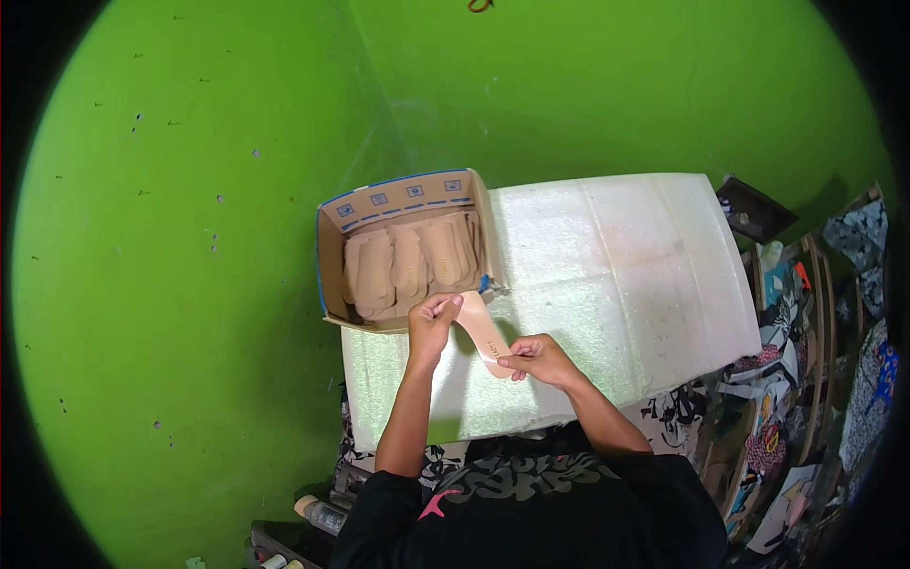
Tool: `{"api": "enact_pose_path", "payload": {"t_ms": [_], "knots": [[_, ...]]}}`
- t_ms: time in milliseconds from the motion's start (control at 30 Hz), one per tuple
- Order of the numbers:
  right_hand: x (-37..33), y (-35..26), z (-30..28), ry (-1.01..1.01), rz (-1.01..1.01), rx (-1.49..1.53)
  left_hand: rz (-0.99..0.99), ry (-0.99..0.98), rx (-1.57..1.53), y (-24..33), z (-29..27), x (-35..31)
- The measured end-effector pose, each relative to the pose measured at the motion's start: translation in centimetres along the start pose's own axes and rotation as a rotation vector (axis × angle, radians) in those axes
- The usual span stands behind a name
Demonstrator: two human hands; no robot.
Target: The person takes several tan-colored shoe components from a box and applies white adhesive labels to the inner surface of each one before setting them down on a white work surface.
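Note:
A tan shoe insole point(479, 331), with small dark print near its wider end, is stretched between my two hands above the table. My left hand point(431, 327) pinches its upper left end between thumb and fingers. At the lower right end, my right hand point(537, 360) grips it with the thumb on top. Just beyond my left hand stands an open cardboard box point(327, 266) with blue edging. Inside lie several stacks of similar tan insoles point(408, 261), some bearing the same print.
A table with a whitish, shiny foam-like cover point(626, 275) extends right of the box. Green walls point(190, 313) rise at the left and behind. On the right, wooden shelving point(820, 294) holds fabric scraps, beside a dark tray point(758, 211). A bottle-like object point(322, 513) sits lower left.

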State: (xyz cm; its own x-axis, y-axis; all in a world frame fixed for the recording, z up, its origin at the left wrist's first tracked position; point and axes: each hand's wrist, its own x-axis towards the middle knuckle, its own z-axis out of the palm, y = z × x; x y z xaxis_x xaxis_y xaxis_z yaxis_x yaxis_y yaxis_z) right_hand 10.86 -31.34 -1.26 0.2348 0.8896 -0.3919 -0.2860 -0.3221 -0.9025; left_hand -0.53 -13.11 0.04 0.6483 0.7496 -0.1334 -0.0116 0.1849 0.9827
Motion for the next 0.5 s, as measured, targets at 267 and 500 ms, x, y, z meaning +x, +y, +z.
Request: {"api": "enact_pose_path", "payload": {"t_ms": [267,500], "knots": [[-7.4,1.0,-6.2,0.053,-0.239,0.044,0.073,-0.055,0.025,-0.3,9.2,-4.5],[-14.3,3.2,-13.7,0.108,-0.232,0.095,0.002,-0.137,0.093,-2.8,20.3,-7.4]]}}
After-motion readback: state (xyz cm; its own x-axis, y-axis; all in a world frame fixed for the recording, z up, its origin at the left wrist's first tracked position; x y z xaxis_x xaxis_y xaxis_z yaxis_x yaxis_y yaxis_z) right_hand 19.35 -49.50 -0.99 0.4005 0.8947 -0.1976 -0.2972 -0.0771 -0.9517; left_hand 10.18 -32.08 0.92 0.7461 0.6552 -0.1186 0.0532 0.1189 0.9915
